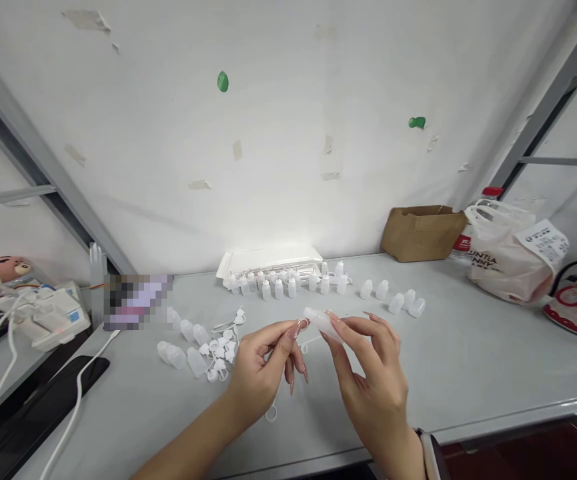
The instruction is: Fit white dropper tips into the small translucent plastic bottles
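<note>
1. Right hand point(375, 373) is gripping a small translucent-white plastic bottle point(317, 317), tilted, just below frame centre.
2. Left hand point(263, 363) is forming a narrow pinch beside the bottle's neck; any held item cannot be determined.
3. Small white plastic caps point(220, 365) are lying lower left of centre.

Probably a workshop or office bay: gray framing point(13, 196) is bounding a white partition point(278, 120), and small bottles point(279, 289) are standing along the desk point(468, 363).
</note>
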A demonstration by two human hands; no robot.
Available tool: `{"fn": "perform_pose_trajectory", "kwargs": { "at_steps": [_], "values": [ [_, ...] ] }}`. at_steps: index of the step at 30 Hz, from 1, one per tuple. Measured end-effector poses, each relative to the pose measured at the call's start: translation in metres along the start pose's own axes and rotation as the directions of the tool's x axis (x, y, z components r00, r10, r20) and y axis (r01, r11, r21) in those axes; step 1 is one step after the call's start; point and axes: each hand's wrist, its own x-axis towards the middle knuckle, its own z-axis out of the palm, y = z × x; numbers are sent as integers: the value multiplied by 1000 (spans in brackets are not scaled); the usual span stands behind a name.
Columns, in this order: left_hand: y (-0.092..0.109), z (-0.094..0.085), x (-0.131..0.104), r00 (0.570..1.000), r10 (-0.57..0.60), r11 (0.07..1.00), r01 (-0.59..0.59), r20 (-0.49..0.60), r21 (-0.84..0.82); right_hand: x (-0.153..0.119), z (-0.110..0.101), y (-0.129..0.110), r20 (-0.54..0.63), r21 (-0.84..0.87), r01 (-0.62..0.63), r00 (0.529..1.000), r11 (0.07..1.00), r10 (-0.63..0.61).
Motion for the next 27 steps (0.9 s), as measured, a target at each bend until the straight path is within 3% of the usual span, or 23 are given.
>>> {"fn": "perform_pose_trajectory", "kwargs": {
  "at_steps": [6, 11, 14, 16, 19, 21, 23, 27],
  "values": [
    [1, 0, 1, 1000, 7, 1000, -8, -9, -27, -2, -2, 1, 94, 93, -136, 987, 986, 127],
    [2, 0, 0, 999, 39, 999, -39, -9, 11, -3, -3, 0, 122, 118, -150, 983, 982, 135],
    [0, 0, 0, 990, 136, 983, -131, -33, 129, -4, -2, -1, 147, 147, -138, 982, 980, 116],
    [-3, 0, 1, 953, 301, 918, -279, -39, 282, -5, -2, -2, 165, 149, -129, 981, 980, 104],
    [-8, -3, 2, 816, 577, 684, -508, 38, 523, -5, -2, -3, 171, 133, -109, 982, 985, 85],
    [-10, -4, 3, 742, 663, 546, -567, 95, 617, -5, -1, -3, 158, 124, -96, 984, 988, 76],
    [-12, -5, 4, 718, 686, 479, -566, 116, 671, -4, -1, -4, 138, 115, -84, 988, 990, 68],
    [-12, -5, 5, 723, 680, 446, -537, 119, 717, -4, -1, -3, 120, 98, -62, 992, 993, 50]
  ]
}}
